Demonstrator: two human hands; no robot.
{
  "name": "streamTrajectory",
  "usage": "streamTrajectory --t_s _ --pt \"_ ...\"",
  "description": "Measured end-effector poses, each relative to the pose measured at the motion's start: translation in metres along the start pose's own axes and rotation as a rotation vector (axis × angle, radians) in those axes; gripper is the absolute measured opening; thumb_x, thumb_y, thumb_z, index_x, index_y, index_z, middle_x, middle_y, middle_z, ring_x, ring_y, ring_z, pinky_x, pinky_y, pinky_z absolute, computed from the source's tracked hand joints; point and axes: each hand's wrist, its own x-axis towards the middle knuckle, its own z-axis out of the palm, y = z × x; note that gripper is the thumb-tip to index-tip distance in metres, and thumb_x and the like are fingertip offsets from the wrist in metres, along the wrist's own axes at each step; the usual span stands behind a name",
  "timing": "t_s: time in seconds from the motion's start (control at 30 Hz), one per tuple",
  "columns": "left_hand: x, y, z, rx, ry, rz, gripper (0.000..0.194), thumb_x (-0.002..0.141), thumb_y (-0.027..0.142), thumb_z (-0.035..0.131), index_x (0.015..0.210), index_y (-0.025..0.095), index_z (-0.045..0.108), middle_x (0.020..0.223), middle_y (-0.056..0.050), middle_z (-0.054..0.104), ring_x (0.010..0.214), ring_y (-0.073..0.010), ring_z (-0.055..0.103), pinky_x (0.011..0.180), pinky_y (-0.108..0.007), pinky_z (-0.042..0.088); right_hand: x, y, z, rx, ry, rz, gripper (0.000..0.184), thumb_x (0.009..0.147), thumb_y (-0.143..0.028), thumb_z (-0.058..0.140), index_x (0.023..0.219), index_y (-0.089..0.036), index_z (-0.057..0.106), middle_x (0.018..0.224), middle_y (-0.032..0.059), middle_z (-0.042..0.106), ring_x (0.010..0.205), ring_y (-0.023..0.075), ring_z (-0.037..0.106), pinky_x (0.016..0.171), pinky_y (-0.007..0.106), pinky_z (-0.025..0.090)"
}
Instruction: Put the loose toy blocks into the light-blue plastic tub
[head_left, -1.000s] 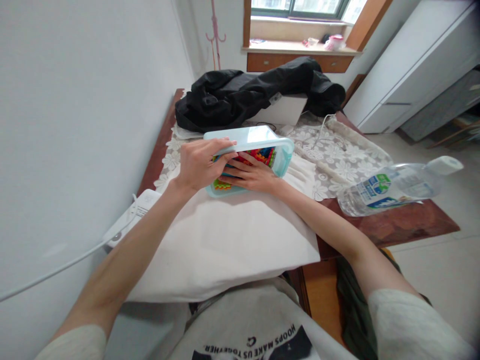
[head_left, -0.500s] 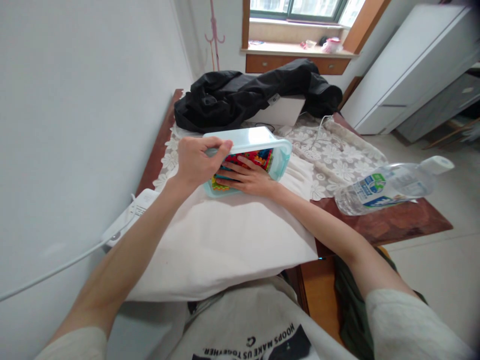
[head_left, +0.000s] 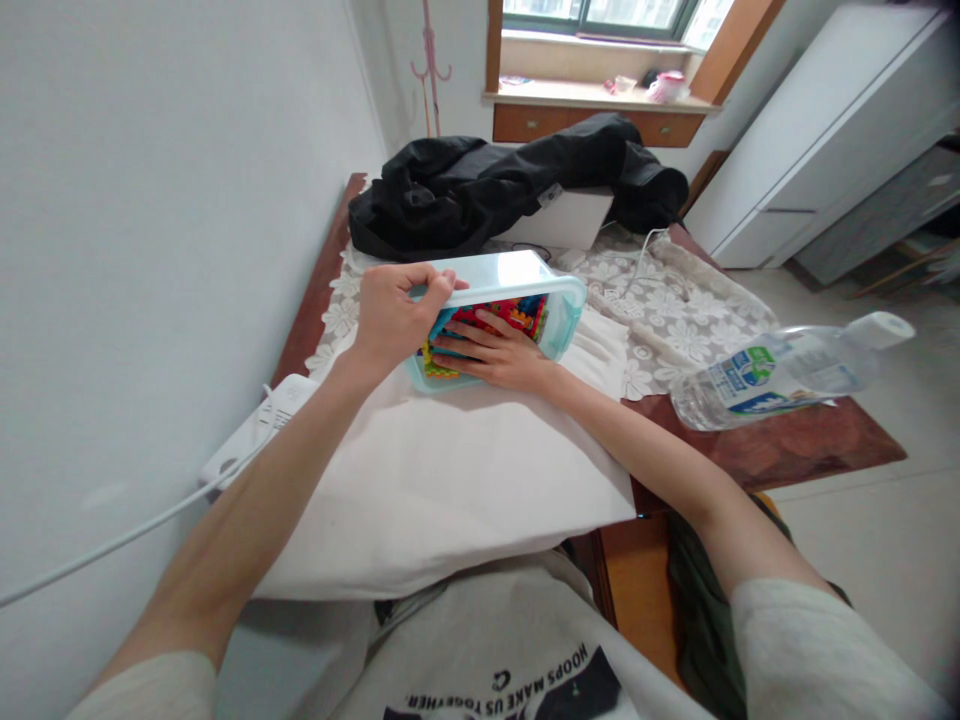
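Here, a pale blue box (head_left: 559, 318) of coloured blocks (head_left: 517, 312) is tipped on the white cloth (head_left: 450, 470). Since a moment ago, the left hand (head_left: 394, 318) has closed its grip over the lid edge; beneath it, the right hand (head_left: 499, 355) lies flat, open against the blocks.

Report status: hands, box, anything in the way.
Left hand grips the tilted box at its upper edge. Right hand flat on the blocks inside. Bottle lies off to the right, apart.
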Motion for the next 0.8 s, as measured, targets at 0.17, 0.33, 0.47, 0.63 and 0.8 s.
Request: streamTrajectory --t_s 0.17,0.33,0.47,0.63,0.8 --pt "0.004 -0.003 -0.001 -0.065 -0.047 0.036 0.032 0.1 0.041 0.066 0.076 0.024 0.076 0.104 -0.007 0.089 0.107 -0.027 0.082 0.106 -0.041 0.062 0.0 0.0 0.001 -0.056 0.048 -0.017 0.059 0.115 -0.012 0.059 0.17 -0.034 0.053 0.18 -0.0064 0.049 0.175 0.0181 0.032 0.151 0.05 0.018" --pt "0.008 -0.002 -0.004 -0.154 -0.121 -0.005 0.04 0.097 0.042 0.069 0.065 0.025 0.05 0.116 -0.01 0.088 0.115 -0.0294 0.079 0.117 -0.049 0.059 -0.001 0.0 0.003 0.011 0.049 0.0 0.066 0.113 -0.01 0.061 0.173 -0.036 0.05 0.181 -0.0061 0.048 0.176 0.0168 0.029 0.151 0.048 0.019" --pt "0.009 -0.004 -0.006 -0.175 -0.172 -0.064 0.036 0.095 0.045 0.072 0.071 0.025 0.055 0.129 -0.011 0.086 0.128 -0.0328 0.075 0.126 -0.053 0.053 -0.002 0.0 0.003 0.14 0.016 0.035 0.076 0.112 -0.006 0.061 0.177 -0.039 0.043 0.18 -0.0048 0.05 0.175 0.0168 0.032 0.15 0.051 0.023" --pt "0.011 -0.006 -0.007 -0.207 -0.22 -0.064 0.024 0.097 0.043 0.071 0.084 0.023 0.069 0.135 -0.012 0.084 0.133 -0.0329 0.073 0.129 -0.052 0.05 0.001 -0.001 0.0 -0.035 0.028 0.002 0.06 0.115 -0.012 0.057 0.17 -0.037 0.054 0.178 -0.0061 0.053 0.171 0.018 0.041 0.149 0.049 0.029" --pt "0.011 -0.004 -0.008 -0.216 -0.243 -0.091 0.027 0.099 0.045 0.071 0.086 0.022 0.074 0.128 -0.013 0.085 0.129 -0.0313 0.075 0.124 -0.048 0.053 0.001 -0.002 0.0 -0.048 0.061 -0.01 0.06 0.114 -0.01 0.059 0.169 -0.032 0.055 0.179 -0.0038 0.051 0.175 0.0176 0.031 0.15 0.049 0.019"
